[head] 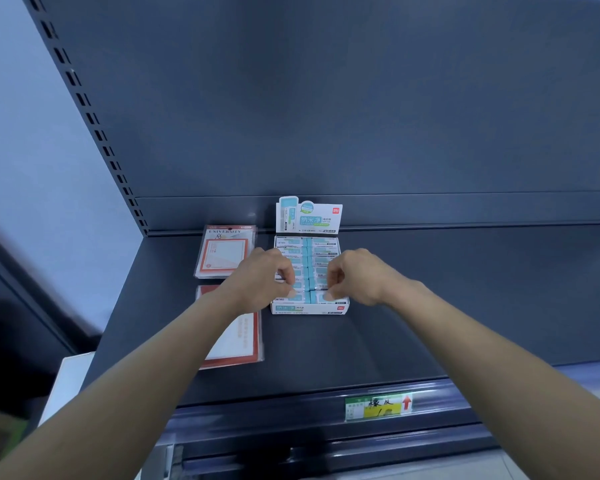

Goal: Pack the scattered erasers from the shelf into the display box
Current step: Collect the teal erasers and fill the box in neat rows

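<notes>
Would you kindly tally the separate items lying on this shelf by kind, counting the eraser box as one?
Display box of erasers: 1
Red-bordered packets in clear sleeves: 2, one at the back, one nearer the edge
Loose erasers on the shelf: 0 visible
Total: 3

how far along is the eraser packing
Nearly done, it seems. The box holds two full-looking columns of erasers, and no loose ones show on the shelf. The left hand and right hand are pressing the front row. Probably only that final seating remains.
</notes>
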A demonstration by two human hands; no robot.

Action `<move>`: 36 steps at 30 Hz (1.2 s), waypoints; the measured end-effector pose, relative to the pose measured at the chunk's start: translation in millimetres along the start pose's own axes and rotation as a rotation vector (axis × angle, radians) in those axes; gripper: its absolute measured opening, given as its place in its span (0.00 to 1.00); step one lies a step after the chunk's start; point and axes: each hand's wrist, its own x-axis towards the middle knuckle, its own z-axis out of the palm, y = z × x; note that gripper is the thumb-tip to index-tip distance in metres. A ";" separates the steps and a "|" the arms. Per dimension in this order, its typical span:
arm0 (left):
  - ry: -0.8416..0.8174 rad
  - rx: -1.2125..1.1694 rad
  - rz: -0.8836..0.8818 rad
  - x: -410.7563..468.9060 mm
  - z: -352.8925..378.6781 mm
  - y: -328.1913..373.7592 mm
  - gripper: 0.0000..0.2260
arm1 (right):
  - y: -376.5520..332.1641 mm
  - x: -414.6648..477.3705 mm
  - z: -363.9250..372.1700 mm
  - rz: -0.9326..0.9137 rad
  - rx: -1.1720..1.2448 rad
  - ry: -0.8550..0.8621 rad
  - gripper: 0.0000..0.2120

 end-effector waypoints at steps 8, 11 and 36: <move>0.020 -0.036 -0.001 -0.3 1.8 0.7 0.05 | -4.1 1.6 6.5 0.016 0.011 0.060 0.01; 0.014 -0.036 0.003 -1.0 2.5 0.6 0.05 | -8.4 -0.2 7.8 0.019 -0.031 0.072 0.03; 0.031 0.016 0.053 -4.5 4.2 -1.8 0.04 | -8.9 -11.9 8.8 0.039 -0.114 0.141 0.13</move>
